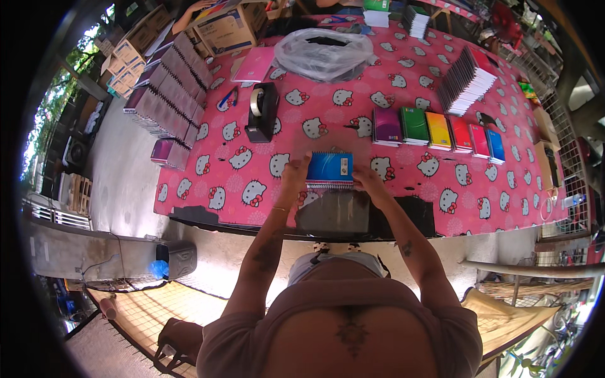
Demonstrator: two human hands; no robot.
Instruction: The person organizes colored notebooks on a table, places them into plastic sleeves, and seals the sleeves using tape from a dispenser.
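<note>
A small stack of spiral notebooks [330,167], blue cover on top, sits near the front edge of the table between my hands. My left hand [295,174] grips its left side, thumb along the cover's edge. At the right side my right hand [370,181] closes on the stack's near corner. White page edges and spiral coils show along the side facing me. Beyond my left hand stands a black tape dispenser [262,113] with a roll of tape in it. Right of the stack, short piles of notebooks in purple [387,125], green [414,125], yellow, red, pink and blue stand in a row.
Tall stacks of spiral notebooks [165,94] line the table's left edge. A clear plastic bag [323,55] and a pink sheet [254,65] lie farther back. Another notebook stack [467,80] leans at the right. Cardboard boxes [228,30] stand at the back left, beside another person's arm.
</note>
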